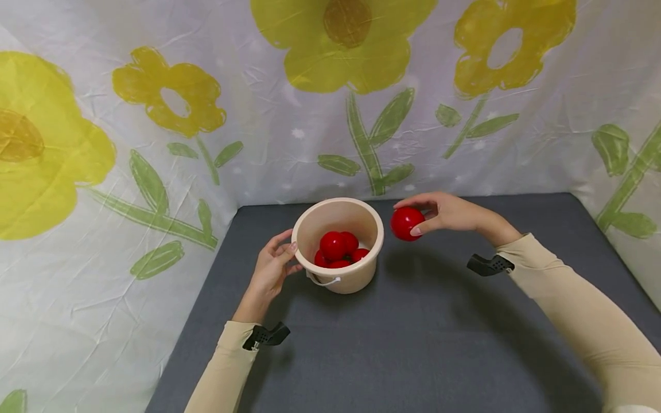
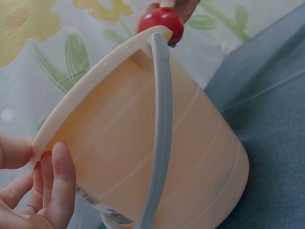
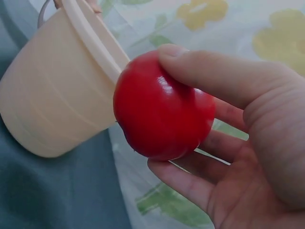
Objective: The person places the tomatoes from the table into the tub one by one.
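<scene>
A cream plastic bucket [image 1: 356,281] stands near the back of the table, with several shiny red tomatoes [image 1: 333,245] inside. My left hand [image 1: 271,267] pinches the left side of the bucket's rim between thumb and fingers, as the left wrist view shows close up. To the right of the bucket, my right hand [image 1: 454,212] holds another red tomato [image 3: 162,107] above the table, with the thumb on one side and the fingers on the other. The bucket's pale handle [image 2: 162,119] hangs down along its outer wall.
Dark grey cloth [image 1: 413,344] covers the table. Behind and to the sides hangs a white curtain [image 1: 268,132] printed with yellow flowers. On each sleeve sits a black wrist device [image 1: 490,265].
</scene>
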Action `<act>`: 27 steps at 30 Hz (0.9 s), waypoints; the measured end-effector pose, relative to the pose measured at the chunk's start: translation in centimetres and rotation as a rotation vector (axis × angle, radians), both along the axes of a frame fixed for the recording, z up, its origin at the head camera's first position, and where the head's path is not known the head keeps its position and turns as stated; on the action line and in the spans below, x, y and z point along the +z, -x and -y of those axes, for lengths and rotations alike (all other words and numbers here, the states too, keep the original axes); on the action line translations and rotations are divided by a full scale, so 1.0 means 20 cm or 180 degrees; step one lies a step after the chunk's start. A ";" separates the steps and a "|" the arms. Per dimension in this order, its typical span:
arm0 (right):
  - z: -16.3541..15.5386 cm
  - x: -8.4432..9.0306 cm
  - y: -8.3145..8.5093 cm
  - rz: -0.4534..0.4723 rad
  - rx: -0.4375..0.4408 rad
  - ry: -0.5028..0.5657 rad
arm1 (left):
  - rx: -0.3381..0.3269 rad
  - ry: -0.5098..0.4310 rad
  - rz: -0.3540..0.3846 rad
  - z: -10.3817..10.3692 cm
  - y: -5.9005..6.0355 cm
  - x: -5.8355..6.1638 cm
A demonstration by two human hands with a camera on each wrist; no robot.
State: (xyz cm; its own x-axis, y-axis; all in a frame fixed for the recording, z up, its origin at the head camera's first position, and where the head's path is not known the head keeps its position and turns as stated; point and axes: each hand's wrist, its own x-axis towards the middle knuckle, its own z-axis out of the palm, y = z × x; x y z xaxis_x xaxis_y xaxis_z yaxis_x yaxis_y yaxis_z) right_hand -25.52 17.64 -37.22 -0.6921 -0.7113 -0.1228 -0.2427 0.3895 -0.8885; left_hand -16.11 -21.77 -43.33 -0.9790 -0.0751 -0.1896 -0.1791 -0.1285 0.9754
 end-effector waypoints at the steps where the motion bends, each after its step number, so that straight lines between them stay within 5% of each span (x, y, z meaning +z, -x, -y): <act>1: 0.02 0.01 0.01 -0.0016 0.0010 -0.0004 | -0.0002 0.0008 -0.0001 0.00 0.00 0.00; 15: 0.25 0.12 0.10 -0.0126 0.0169 0.0069 | -0.0001 0.0006 0.0007 0.01 0.00 0.00; 27: 0.42 0.11 0.19 -0.0300 0.0387 -0.0009 | -0.0013 0.0021 -0.0024 0.00 0.00 0.00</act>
